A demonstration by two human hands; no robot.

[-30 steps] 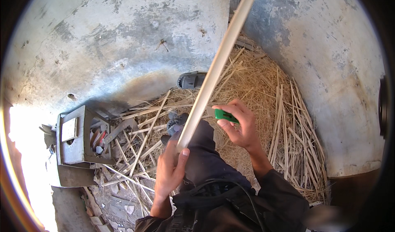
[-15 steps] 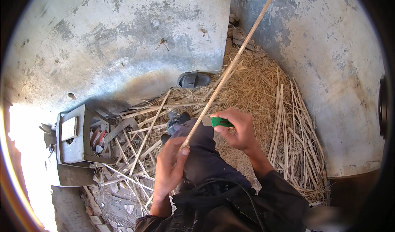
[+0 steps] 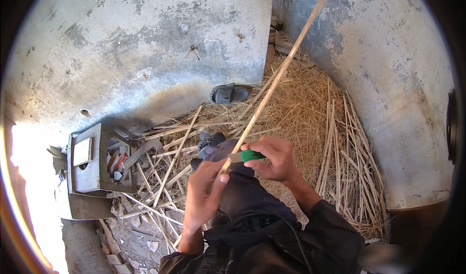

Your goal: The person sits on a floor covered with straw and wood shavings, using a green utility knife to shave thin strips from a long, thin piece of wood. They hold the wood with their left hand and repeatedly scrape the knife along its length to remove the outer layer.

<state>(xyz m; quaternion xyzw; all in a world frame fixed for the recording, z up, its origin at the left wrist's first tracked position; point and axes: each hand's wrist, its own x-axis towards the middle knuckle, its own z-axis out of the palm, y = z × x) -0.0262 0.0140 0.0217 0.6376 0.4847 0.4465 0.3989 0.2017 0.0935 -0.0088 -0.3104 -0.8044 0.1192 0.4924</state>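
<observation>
My left hand [image 3: 203, 196] grips the near end of a long thin pale cane strip [image 3: 279, 77] that slants up and away to the right toward the wall. My right hand [image 3: 273, 158] holds a small knife with a green handle [image 3: 251, 155], its blade laid against the strip just above my left fingers. Both hands work over my dark-trousered knee. The blade itself is mostly hidden by the strip and my fingers.
A heap of straw and split cane strips [image 3: 340, 143] covers the ground by the grey walls. A grey sandal [image 3: 229, 94] lies against the wall. A small grey wooden box with tools [image 3: 94, 160] stands at the left.
The cane strip has turned from its broad face to its thin edge and its far end swung to the right. My right hand with the knife has moved closer to my left hand.
</observation>
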